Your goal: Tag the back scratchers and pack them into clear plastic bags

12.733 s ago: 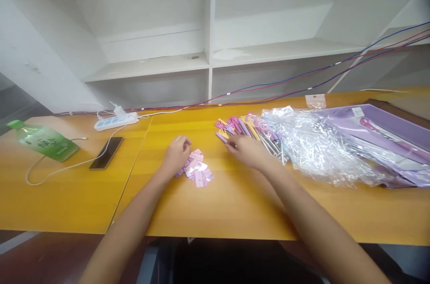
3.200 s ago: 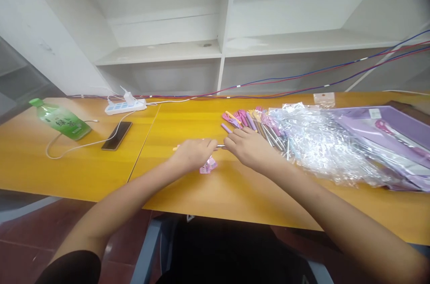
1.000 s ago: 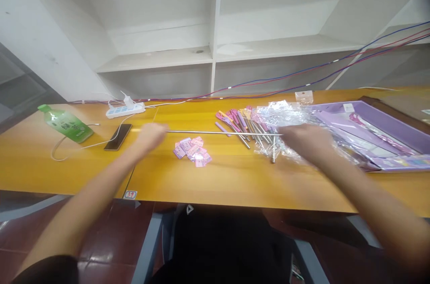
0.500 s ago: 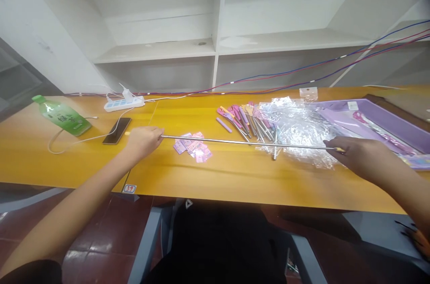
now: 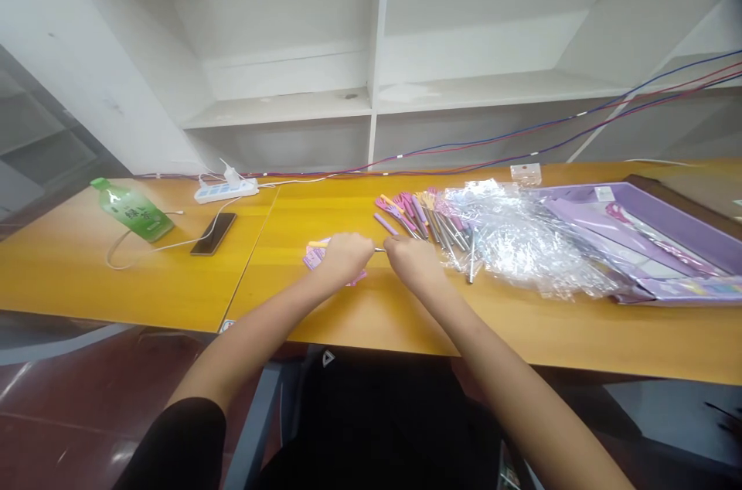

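Note:
My two fists are close together over the middle of the table. My left hand (image 5: 349, 254) is closed round a telescopic back scratcher (image 5: 379, 249), whose yellow end sticks out to the left of the fist. My right hand (image 5: 410, 256) grips the other end, which is hidden in the fingers. Only a short bit of metal rod shows between the hands. Pink and purple printed cards (image 5: 313, 256) lie partly covered under my left hand. Just beyond my right hand is a pile of back scratchers (image 5: 432, 216) with pink, purple and yellow parts. A loose purple handle (image 5: 386, 224) lies beside it.
Crumpled clear plastic bags (image 5: 522, 243) spread to the right, against a purple box (image 5: 684, 219). On the left are a green bottle (image 5: 136, 213), a phone (image 5: 213, 234) and a white power strip (image 5: 226, 190) with cables. White shelving (image 5: 376, 34) stands behind the table.
My hands were far apart, with the rod drawn out long between them. They have come together over the middle, and the rod is now pushed in short.

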### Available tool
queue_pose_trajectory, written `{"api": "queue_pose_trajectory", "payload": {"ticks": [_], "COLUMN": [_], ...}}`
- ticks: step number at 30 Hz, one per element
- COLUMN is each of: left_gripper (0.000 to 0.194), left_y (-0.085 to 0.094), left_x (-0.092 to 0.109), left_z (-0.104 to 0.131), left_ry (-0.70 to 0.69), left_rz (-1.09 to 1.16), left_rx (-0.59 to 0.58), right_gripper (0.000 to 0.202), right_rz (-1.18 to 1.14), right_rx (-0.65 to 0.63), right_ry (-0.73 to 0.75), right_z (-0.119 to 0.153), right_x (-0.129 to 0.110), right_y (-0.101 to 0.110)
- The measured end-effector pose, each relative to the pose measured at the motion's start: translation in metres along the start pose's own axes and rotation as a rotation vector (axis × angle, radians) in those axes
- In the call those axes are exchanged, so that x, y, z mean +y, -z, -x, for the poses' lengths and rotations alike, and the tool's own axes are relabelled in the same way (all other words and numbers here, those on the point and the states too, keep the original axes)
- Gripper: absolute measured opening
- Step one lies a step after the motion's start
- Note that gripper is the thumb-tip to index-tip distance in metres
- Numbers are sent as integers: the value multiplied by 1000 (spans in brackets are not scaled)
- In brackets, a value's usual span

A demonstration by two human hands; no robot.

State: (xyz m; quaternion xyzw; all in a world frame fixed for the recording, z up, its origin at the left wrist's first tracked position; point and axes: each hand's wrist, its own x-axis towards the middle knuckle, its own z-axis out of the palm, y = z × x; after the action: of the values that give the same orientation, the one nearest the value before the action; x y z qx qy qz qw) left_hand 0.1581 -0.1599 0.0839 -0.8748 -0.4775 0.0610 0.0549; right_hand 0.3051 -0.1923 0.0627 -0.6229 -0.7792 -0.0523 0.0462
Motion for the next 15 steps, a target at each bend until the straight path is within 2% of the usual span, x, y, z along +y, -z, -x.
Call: {"api": "queue_pose_trajectory", "payload": {"ticks": [4,10,15], "left_gripper": [20,35,27], "left_y": [0,-8,6], "left_x": [-10,-3,-1], "left_z": [11,20,9], "left_ry": [-3,-17,-19], "left_rz": [2,20,15], "left_rx": [15,57,39], "right_gripper": [34,31,32], "right_rz": [-11,-16,6], "right_rx": [-8,-41,-27], "right_ry": [7,-33,-35], "right_z": [5,14,13], "right_x": [5,0,5], "right_y": [1,0,13]}}
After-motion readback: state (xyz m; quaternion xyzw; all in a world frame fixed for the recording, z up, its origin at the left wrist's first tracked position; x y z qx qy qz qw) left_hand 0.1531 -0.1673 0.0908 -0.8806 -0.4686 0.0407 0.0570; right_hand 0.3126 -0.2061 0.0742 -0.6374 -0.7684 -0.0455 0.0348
